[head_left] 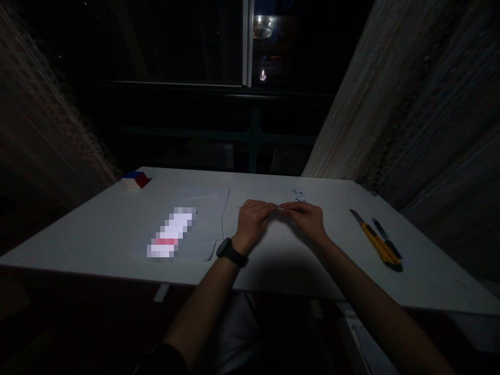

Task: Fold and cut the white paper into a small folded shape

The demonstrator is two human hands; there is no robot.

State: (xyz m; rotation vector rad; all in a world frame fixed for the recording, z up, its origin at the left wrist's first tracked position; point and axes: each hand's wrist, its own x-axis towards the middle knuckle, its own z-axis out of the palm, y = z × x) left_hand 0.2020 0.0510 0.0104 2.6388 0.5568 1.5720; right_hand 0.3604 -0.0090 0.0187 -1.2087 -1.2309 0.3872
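My left hand [253, 223], with a dark watch on its wrist, is closed in a pinch above the middle of the white table [97, 234]. Fingertip to fingertip with it, my right hand [308, 219] is pinching too. Between them shows a sliver of a small white piece of paper [278, 207], mostly hidden by the fingers. Just beyond my right hand lie small white paper pieces [299, 192] with dark marks. Left of my hands rest white paper sheets [209, 219] with irregular cut edges, and a lit, blurred-out phone screen [172, 232] lies on them.
A yellow utility knife [377, 242], blade out, lies at the right beside a dark pen [386, 238]. At the far left corner sits a puzzle cube [135, 180]. Curtains [344, 104] hang either side of a dark window behind the table. The room is dim.
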